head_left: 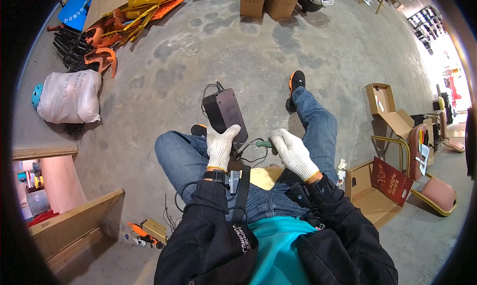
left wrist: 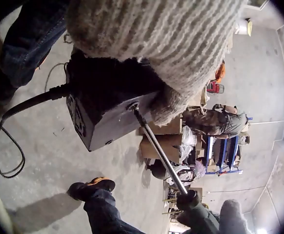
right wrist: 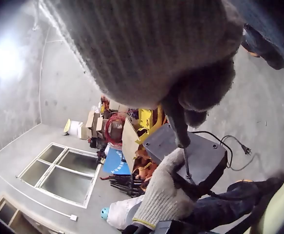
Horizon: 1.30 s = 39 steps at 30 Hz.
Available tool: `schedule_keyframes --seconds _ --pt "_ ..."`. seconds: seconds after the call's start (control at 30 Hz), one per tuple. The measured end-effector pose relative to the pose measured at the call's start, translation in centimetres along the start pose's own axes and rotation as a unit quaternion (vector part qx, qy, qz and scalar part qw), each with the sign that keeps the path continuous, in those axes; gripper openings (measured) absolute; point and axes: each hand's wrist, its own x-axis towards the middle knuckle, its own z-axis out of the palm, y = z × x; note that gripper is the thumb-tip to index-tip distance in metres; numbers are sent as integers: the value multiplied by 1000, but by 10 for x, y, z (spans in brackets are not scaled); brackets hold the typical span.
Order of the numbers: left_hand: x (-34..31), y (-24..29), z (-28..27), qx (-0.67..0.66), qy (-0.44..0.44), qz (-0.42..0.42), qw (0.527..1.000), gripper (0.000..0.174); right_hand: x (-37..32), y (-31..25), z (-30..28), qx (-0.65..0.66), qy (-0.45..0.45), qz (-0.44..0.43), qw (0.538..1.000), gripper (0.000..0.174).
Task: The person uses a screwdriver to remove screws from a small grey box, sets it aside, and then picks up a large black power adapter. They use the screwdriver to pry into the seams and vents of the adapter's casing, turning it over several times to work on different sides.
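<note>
A dark box-shaped power adapter with a cord is tilted between the person's knees. The gloved left hand grips its near end, the glove's fingers wrapped over its edge in the right wrist view. In the gloved right hand is a screwdriver with a green handle, held by that handle. Its metal shaft runs to a corner screw hole on the adapter's face, the tip right at the hole. Another hole shows at a different corner.
The adapter's cord ends in a plug. An open cardboard box lies right of the person, near a chair. At left are a wrapped white bundle, a wooden frame and orange and yellow plastic parts.
</note>
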Motion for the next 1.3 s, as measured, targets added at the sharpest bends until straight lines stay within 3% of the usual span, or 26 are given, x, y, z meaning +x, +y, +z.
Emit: schedule_keyframes --seconds 0.1,0.2,0.33,0.4,0.5,0.6,0.73,0.83,0.9,0.93,1.0,1.03,1.07,1.1,1.17,1.3 --pt "-1 5 1 33 16 -16 999 75 1 6 8 -26 63 -74 995 38" --pt "-7 17 1 55 22 -36 998 73 1 3 4 -2 63 -44 997 42" --pt "7 -8 0 33 11 -27 999 78 -1 -2 7 -4 81 -48 996 47" --pt "14 -15 -1 22 -11 -7 1000 80 -2 -16 3 36 38 70 996 45" --pt "2 -2 1 31 12 -13 999 68 7 0 0 -44 16 57 997 44" --pt "4 -6 1 13 19 -8 1000 67 0 3 5 -25 54 -18 998 40" --pt "-3 4 0 -18 -8 -11 1000 68 -1 5 5 -25 63 -45 997 42" --pt "-10 15 1 5 19 -6 1000 67 1 5 6 11 66 -43 997 49" --pt "-20 35 0 111 44 -38 992 65 -4 -7 8 -39 85 -24 995 58" --pt "6 -20 4 -14 13 52 998 64 -4 -7 6 -25 66 -10 997 61" --pt "3 -21 4 -94 7 57 994 58 -7 -13 2 -2 61 -26 998 49" --pt "-12 9 -3 -48 -21 32 998 75 0 19 5 -123 47 -171 976 41" --pt "-24 27 -3 -100 -47 -5 994 71 7 42 12 -233 107 -306 917 36" --pt "-23 26 1 -119 -90 6 989 71 5 40 12 -212 107 -281 930 31" --pt "-14 11 1 -145 -43 7 989 67 -2 12 8 -108 62 -116 985 29" --pt "-9 0 5 -151 -28 17 988 75 1 12 12 -34 91 -105 990 32"
